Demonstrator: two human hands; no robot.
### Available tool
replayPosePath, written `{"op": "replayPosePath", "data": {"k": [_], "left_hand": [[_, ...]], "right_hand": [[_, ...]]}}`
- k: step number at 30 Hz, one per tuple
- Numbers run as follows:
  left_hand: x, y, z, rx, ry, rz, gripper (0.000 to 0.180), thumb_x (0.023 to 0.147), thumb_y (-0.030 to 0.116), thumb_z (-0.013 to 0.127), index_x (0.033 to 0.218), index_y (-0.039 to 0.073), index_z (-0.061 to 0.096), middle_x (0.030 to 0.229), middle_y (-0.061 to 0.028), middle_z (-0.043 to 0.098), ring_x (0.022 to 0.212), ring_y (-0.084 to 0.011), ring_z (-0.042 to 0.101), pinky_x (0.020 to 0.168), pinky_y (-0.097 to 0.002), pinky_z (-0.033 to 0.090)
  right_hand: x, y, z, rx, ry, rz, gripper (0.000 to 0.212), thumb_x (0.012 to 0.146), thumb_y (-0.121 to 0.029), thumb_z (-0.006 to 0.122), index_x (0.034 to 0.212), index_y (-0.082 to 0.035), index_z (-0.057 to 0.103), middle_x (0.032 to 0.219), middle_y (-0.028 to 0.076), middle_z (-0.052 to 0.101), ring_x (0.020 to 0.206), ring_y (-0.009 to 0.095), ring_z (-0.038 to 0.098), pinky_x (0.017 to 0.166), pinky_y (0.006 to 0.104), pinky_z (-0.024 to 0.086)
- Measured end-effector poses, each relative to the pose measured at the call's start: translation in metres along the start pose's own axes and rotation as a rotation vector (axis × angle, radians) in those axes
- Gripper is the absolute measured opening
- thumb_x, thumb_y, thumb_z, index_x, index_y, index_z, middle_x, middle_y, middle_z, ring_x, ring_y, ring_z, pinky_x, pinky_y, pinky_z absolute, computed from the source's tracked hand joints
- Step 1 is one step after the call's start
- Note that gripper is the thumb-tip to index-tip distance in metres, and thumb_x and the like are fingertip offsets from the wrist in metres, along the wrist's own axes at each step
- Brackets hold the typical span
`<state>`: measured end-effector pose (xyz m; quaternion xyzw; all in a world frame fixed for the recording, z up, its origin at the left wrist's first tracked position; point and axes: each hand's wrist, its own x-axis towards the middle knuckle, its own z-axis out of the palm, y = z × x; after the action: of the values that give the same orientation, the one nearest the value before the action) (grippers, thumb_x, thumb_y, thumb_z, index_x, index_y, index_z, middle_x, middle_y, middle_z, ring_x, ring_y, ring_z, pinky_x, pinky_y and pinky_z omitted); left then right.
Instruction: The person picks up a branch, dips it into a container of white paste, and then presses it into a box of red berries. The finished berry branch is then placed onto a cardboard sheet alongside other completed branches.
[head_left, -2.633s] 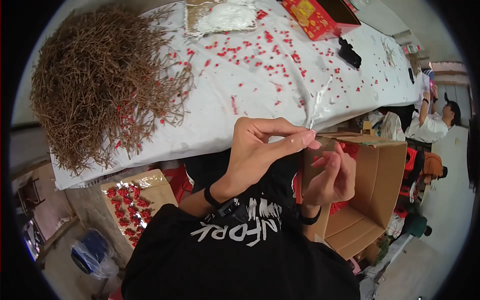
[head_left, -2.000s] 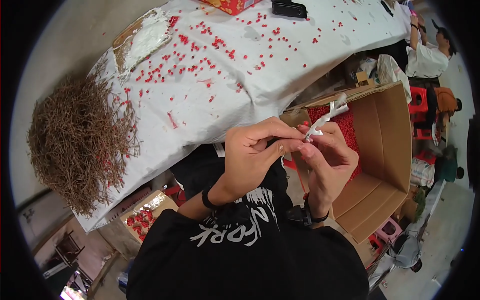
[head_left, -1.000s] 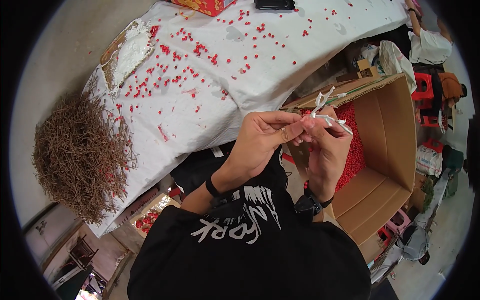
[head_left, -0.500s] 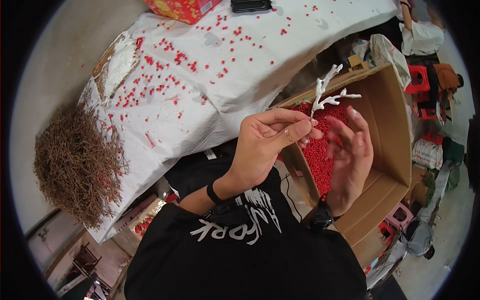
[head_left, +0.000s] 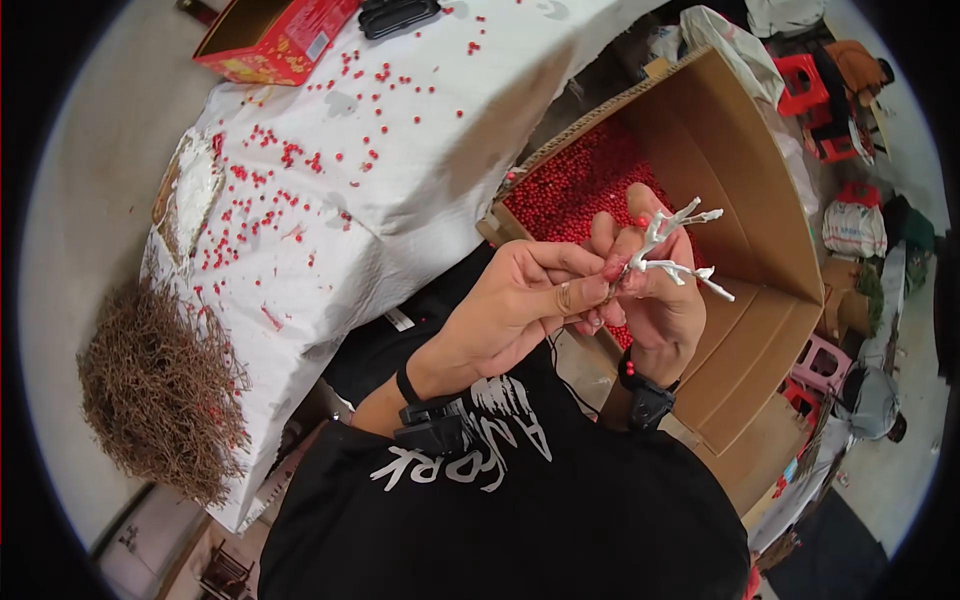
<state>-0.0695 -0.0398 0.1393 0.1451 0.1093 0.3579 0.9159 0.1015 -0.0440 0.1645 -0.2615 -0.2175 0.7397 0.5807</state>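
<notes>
A small forked twig (head_left: 655, 238) with a white coating is held between the thumb and fingers of my left hand (head_left: 515, 310). My right hand (head_left: 665, 315) meets it from the other side, its thumb and forefinger closed at the lower part of the twig. The fingertips look stained red. One red berry (head_left: 642, 222) shows against the right fingers beside the twig; whether more sit inside that hand is hidden. Below and beyond the hands, a heap of red berries (head_left: 575, 185) fills part of an open cardboard box (head_left: 745, 180).
On the white-covered table (head_left: 400, 190) lie scattered red berries, a board with white paste (head_left: 198, 190), a red box (head_left: 285, 40) and a black tray (head_left: 398, 15). A pile of brown twigs (head_left: 160, 390) hangs over its left edge. Red stools (head_left: 803, 85) stand at the far right.
My right hand was apart with spread fingers over the berries; now it has closed in on the twig. The twig has tilted to the right. The whole view has shifted.
</notes>
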Motion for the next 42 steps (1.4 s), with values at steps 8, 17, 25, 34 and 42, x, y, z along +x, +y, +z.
{"op": "replayPosePath", "data": {"k": [8,17,25,34,42], "left_hand": [[0.019,-0.006,-0.001,-0.003,-0.026,-0.127,0.015,0.093,0.009,0.066,0.103,-0.002,0.064,0.089,-0.0104,0.066,0.081,-0.0169,0.062,0.074,-0.0292,0.050],[0.025,-0.016,-0.004,0.069,-0.002,-0.093,0.014,0.093,0.009,0.067,0.102,-0.002,0.065,0.089,-0.0106,0.066,0.083,-0.0167,0.060,0.073,-0.0280,0.049],[0.025,-0.018,-0.016,0.130,0.003,-0.176,0.017,0.092,0.008,0.067,0.105,-0.003,0.066,0.093,-0.0123,0.067,0.084,-0.0181,0.062,0.075,-0.0286,0.050],[0.031,-0.021,-0.029,0.042,-0.065,-0.172,0.020,0.092,0.007,0.066,0.108,-0.005,0.068,0.097,-0.0141,0.069,0.084,-0.0185,0.064,0.078,-0.0292,0.052],[0.075,-0.036,-0.065,0.759,0.134,0.079,0.018,0.092,0.008,0.065,0.104,-0.004,0.070,0.090,-0.0106,0.072,0.077,-0.0144,0.067,0.070,-0.0288,0.052]], "right_hand": [[-0.019,-0.001,-0.026,-0.038,0.160,-0.164,0.046,0.071,0.016,0.072,0.105,-0.003,0.048,0.084,0.013,0.067,0.075,0.020,0.069,0.069,0.0266,0.058],[-0.076,-0.057,-0.214,-1.517,0.970,0.012,0.025,0.081,-0.001,0.074,0.102,-0.001,0.062,0.088,0.007,0.070,0.077,0.014,0.064,0.072,0.0290,0.052],[-0.068,-0.065,-0.321,-0.690,0.830,0.314,0.055,0.073,-0.026,0.085,0.118,-0.007,0.060,0.094,0.006,0.070,0.091,0.017,0.062,0.077,0.0328,0.051],[-0.006,0.019,-0.372,-1.178,0.391,0.707,0.045,0.089,-0.038,0.062,0.123,-0.008,0.066,0.125,0.007,0.064,0.111,0.020,0.059,0.094,0.0360,0.047],[-0.015,0.052,-0.365,-0.829,0.518,0.803,0.039,0.099,-0.021,0.044,0.132,-0.003,0.057,0.128,0.006,0.062,0.111,0.020,0.058,0.098,0.0347,0.046]]}}
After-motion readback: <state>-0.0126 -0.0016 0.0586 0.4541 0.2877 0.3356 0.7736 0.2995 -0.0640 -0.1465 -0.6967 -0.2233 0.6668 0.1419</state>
